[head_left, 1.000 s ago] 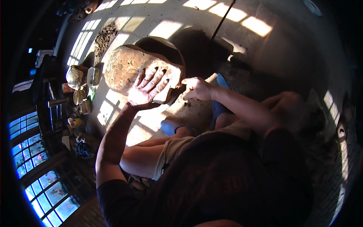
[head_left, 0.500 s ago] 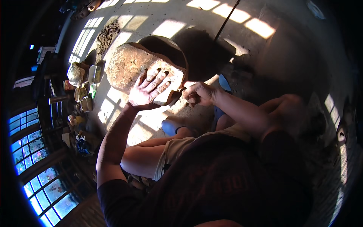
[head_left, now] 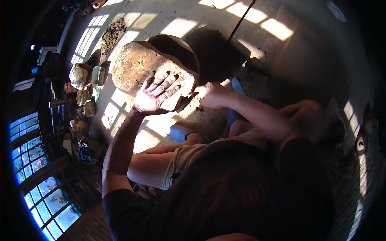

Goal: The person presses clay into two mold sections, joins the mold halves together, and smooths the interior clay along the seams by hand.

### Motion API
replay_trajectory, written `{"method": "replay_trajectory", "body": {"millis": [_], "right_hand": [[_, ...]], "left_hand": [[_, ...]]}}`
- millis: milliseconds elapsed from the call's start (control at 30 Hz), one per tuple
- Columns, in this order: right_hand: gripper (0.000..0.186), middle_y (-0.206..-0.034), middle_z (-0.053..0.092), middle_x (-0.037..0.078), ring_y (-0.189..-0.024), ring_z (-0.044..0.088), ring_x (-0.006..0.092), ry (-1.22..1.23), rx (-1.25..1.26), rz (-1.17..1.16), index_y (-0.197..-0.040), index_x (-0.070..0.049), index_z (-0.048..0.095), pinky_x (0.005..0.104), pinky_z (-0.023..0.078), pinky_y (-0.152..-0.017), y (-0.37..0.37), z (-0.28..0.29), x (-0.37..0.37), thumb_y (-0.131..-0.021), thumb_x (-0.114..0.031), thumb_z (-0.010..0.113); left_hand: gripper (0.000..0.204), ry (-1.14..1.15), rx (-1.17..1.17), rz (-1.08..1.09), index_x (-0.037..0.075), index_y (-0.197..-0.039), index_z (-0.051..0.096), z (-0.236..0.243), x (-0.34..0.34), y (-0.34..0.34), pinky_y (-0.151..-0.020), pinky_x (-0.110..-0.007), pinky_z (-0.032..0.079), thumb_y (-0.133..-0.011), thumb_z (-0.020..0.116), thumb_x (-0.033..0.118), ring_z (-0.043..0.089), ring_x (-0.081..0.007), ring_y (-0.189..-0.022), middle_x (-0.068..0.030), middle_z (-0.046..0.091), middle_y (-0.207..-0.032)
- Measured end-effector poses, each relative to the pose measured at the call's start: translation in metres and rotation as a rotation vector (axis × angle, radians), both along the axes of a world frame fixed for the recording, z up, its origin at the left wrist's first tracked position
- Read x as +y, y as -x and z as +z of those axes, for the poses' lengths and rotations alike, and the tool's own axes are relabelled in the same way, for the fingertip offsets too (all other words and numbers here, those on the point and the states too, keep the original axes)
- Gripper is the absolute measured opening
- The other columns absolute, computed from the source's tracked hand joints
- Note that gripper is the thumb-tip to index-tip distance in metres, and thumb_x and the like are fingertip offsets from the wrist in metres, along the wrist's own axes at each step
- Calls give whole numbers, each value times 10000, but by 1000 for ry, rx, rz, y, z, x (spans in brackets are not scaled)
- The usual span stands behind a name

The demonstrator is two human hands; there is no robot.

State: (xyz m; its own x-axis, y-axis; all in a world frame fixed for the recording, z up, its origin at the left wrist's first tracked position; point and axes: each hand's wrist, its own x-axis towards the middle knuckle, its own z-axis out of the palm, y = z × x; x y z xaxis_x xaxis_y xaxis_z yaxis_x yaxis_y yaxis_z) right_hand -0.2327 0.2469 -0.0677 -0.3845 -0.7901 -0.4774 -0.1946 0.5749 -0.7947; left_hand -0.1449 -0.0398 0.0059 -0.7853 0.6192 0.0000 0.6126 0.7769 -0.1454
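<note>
A big rounded lump of tan clay [head_left: 134, 66] lies on the sunlit floor, with a dark brown curved slab [head_left: 177, 50] against its far side. My left hand [head_left: 155, 94] lies flat on the near end of the lump with the fingers spread. At the lump's right edge my right hand [head_left: 211, 94] is closed on a small dark tool, mostly hidden in the fist. My bare knee and a blue sandal [head_left: 183, 132] are just below the hands.
Several tins, jars and small pots [head_left: 86, 96] stand in a row at the left of the lump. A pale cloth-covered bundle [head_left: 79, 75] sits beside them. A thin dark rod [head_left: 241, 20] slants across the floor at the top. Windows [head_left: 28, 160] fill the lower left.
The right hand has shifted a little down and left along the lump's edge. The left hand stays flat on the clay.
</note>
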Motion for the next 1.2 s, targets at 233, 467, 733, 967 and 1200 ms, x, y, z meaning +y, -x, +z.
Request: {"method": "replay_trajectory", "body": {"millis": [233, 467, 733, 967, 1200], "right_hand": [[174, -858, 744, 104, -825, 756, 310, 340, 1072, -101, -970, -157, 760, 423, 562, -644, -9, -41, 1, -913, -153, 595], [232, -991, 753, 146, -888, 766, 311, 110, 876, 52, -1013, -160, 768, 466, 616, -720, 23, -6, 3, -958, -166, 542], [553, -1032, 764, 199, -825, 758, 265, 205, -154, 22, -1159, 62, 688, 403, 616, -689, 21, 2, -17, -740, -250, 870], [912, -1006, 684, 158, -731, 701, 256, 307, -670, -207, -1610, -78, 419, 399, 659, -619, 26, 22, 27, -836, -169, 894], [385, -926, 794, 127, -799, 745, 209, 284, 372, -1060, -1107, -6, 783, 364, 587, -753, 48, 65, 270, -921, -341, 802]], "left_hand": [[826, -69, -29, 6, 217, -1550, 568, 10, 10, 1, -1288, -590, 242, -812, 797, 509, 424, -314, -1550, -109, 494, -1643], [916, -67, 0, 12, 195, -1571, 537, 5, 12, 0, -1286, -608, 245, -777, 829, 546, 420, -344, -1548, -123, 484, -1646], [960, -28, 66, 74, 114, -1573, 529, 3, 15, -13, -1252, -630, 276, -762, 851, 514, 399, -377, -1557, -157, 435, -1679], [1075, -61, 58, 93, 113, -1637, 431, -1, 37, -2, -1279, -580, 263, -724, 882, 454, 369, -364, -1572, -176, 405, -1691], [992, -90, 211, 189, 72, -1608, 459, -18, 38, 0, -1248, -566, 333, -816, 846, 527, 419, -398, -1527, -214, 461, -1638]]}}
